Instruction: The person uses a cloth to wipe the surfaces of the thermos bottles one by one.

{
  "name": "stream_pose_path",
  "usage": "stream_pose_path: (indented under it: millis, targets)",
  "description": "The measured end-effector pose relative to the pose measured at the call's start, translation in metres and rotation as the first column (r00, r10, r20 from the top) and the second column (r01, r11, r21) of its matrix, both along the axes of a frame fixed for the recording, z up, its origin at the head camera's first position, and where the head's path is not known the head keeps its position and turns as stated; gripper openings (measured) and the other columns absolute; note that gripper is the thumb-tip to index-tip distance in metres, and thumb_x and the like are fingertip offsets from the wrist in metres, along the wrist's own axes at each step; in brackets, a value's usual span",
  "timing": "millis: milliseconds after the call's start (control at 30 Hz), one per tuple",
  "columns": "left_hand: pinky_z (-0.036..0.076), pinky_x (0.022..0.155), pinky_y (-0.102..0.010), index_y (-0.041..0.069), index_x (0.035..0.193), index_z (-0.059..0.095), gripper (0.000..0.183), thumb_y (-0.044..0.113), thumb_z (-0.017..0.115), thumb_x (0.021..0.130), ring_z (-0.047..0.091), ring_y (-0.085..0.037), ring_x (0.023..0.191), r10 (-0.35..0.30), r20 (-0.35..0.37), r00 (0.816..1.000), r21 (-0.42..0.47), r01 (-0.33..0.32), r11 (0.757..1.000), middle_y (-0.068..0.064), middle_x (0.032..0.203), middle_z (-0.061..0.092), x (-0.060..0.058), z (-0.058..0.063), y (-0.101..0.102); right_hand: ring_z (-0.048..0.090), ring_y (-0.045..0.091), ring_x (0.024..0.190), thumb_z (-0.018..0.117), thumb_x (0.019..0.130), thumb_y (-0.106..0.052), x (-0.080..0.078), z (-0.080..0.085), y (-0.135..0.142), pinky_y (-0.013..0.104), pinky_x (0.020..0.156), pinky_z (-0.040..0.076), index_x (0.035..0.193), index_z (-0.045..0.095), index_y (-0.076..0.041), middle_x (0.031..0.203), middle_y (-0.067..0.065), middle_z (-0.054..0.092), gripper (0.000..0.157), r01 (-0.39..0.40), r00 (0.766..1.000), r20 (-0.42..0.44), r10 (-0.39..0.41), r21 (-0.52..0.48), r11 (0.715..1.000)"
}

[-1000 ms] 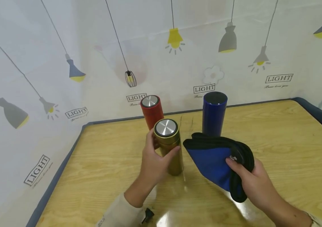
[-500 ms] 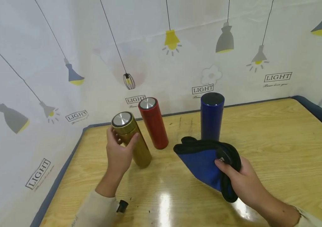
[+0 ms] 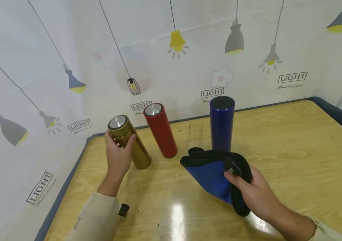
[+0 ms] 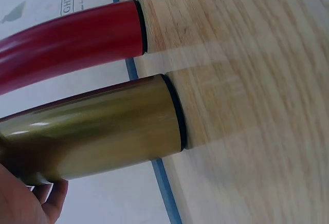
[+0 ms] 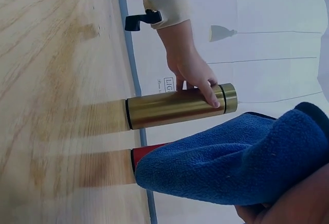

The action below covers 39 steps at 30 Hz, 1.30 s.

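Observation:
My left hand (image 3: 118,157) grips a gold thermos flask (image 3: 139,152) near its silver-topped lid, fingers and thumb around its upper body. The flask stands upright on the wooden table, its base at the tabletop in the left wrist view. Just right of it stands a red thermos flask (image 3: 161,134) with a silver lid top. My right hand (image 3: 258,194) holds a folded blue cloth (image 3: 211,179) with black edging, thumb on top. In the right wrist view the fluffy cloth (image 5: 216,157) covers much of the red flask. Behind the cloth rises a blue thermos flask (image 3: 222,125) with a dark top.
The table (image 3: 294,150) has wood grain and a dark blue edge. Behind it hangs a pale wall covering (image 3: 189,70) printed with lamps and the word LIGHT. A small black piece (image 3: 124,210) sits at the left sleeve.
The left hand has moved the gold flask leftward, from in front of the red flask to its left side. The cloth in the right hand has shifted slightly left in view.

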State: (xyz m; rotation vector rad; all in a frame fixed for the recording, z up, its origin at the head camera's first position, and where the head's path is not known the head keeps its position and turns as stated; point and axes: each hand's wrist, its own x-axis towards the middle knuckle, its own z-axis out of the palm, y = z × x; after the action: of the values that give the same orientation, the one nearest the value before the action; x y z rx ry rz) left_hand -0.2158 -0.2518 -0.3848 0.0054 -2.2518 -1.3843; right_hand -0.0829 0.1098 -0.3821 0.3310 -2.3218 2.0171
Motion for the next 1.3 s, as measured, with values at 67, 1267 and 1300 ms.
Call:
stream_pose_path:
  millis: [67, 1267, 1300]
  targets:
    - [0.049, 0.095, -0.049, 0.013, 0.15, 0.026, 0.08, 0.041, 0.072, 0.091, 0.056, -0.032, 0.116, -0.003, 0.013, 1.0, -0.006, 0.003, 1.0, -0.017, 0.138, 0.051, -0.001, 0.001, 0.0, 0.059, 0.008, 0.088, 0.057, 0.101, -0.013, 0.0, 0.0, 0.0, 0.022, 0.076, 0.051, 0.112, 0.061, -0.001, 0.095, -0.001, 0.062, 0.017, 0.003, 1.0, 0.008, -0.003, 0.004, 1.0]
    - [0.036, 0.118, -0.049, 0.023, 0.161, 0.012, 0.097, 0.026, 0.077, 0.088, 0.007, -0.021, 0.156, -0.068, -0.273, 0.96, -0.239, 0.001, 0.971, -0.002, 0.169, 0.005, -0.027, 0.022, 0.113, 0.057, 0.009, 0.085, 0.057, 0.1, -0.009, -0.004, 0.002, 0.005, 0.023, 0.072, 0.05, 0.1, 0.058, -0.002, 0.089, -0.002, 0.056, 0.007, 0.034, 0.999, 0.03, -0.033, -0.037, 0.999]
    - [0.036, 0.118, -0.048, 0.024, 0.161, 0.011, 0.099, 0.027, 0.077, 0.088, 0.009, -0.02, 0.155, -0.053, -0.258, 0.965, -0.214, -0.004, 0.977, -0.002, 0.168, 0.006, -0.029, 0.021, 0.113, 0.057, 0.009, 0.084, 0.057, 0.101, -0.008, -0.003, 0.001, 0.005, 0.023, 0.072, 0.05, 0.099, 0.058, -0.002, 0.088, -0.002, 0.056, 0.007, 0.028, 0.999, 0.034, -0.026, -0.043, 0.999]
